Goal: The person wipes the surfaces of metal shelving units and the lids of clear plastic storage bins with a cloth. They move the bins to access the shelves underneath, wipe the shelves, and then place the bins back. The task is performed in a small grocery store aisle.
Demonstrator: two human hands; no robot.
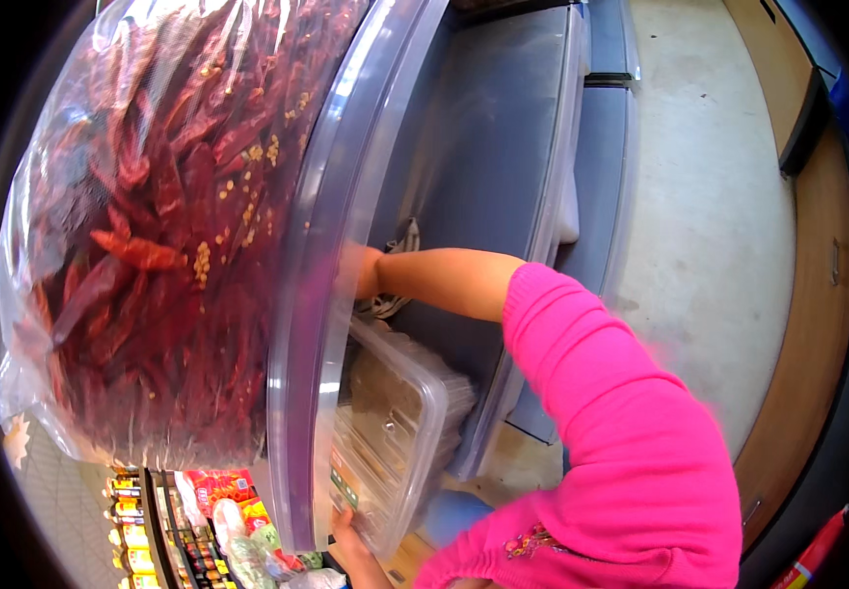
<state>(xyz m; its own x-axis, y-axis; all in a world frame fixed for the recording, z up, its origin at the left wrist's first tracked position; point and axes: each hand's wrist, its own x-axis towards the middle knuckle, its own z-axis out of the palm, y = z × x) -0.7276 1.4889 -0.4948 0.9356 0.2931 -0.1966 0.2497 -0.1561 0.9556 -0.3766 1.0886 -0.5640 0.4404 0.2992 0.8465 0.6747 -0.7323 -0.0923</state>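
My left hand [351, 536] is at the bottom, its fingers against the lower end of a stack of nested clear plastic containers [395, 434]. The stack is tilted, and a label shows on its near side. My right arm, in a pink sleeve, reaches across a grey shelf [483, 147]. Just the wrist and edge of my right hand [364, 272] show; the fingers are hidden behind the translucent plastic edge strip [321, 294] of the shelf above. Beside that wrist lies a pale, crumpled strap or cloth [395, 303].
A large clear bag of dried red chillies [174, 243] fills the left, on the upper shelf. Bottles [130, 530] and colourful packets [226, 493] stand lower left. Concrete floor [697, 184] and wooden drawer fronts [822, 294] lie to the right.
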